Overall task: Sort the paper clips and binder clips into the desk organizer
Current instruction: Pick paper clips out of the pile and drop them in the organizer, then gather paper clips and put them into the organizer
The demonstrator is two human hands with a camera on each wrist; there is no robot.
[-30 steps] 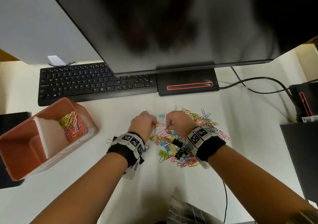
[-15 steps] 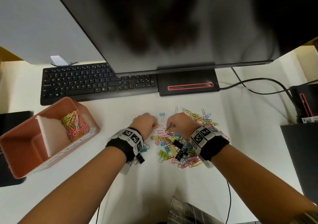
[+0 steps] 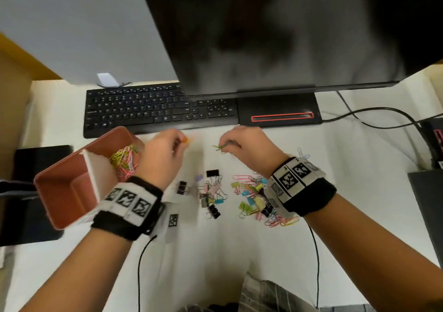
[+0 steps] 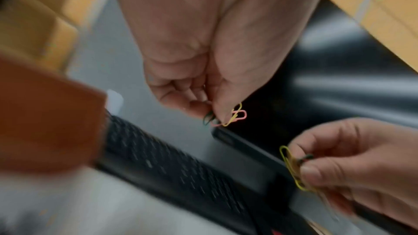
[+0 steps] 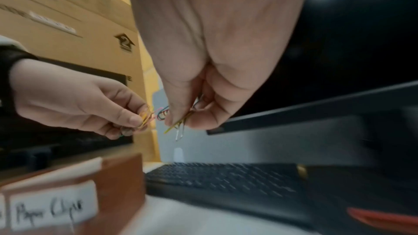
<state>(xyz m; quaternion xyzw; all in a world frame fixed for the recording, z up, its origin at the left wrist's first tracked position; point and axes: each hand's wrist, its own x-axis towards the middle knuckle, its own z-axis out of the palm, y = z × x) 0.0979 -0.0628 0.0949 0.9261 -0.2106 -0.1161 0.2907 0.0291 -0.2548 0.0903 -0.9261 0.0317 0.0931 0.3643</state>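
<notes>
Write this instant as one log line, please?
left hand: pinches paper clips | right hand: pinches paper clips | organizer: one compartment holds clips | binder clips: on desk

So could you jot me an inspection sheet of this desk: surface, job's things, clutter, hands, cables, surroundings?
Surface: white desk.
Job's things: pink desk organizer, paper clips in its far compartment, label reading "Paper Clips"; mixed clip pile; binder clips.
Clutter: nothing seen.
Hands: left hand pinches yellow and pink paper clips; right hand pinches more paper clips.
Cables: black cables at right; thin cords by the wrists.
Surroundings: keyboard, monitor, cardboard boxes.
</notes>
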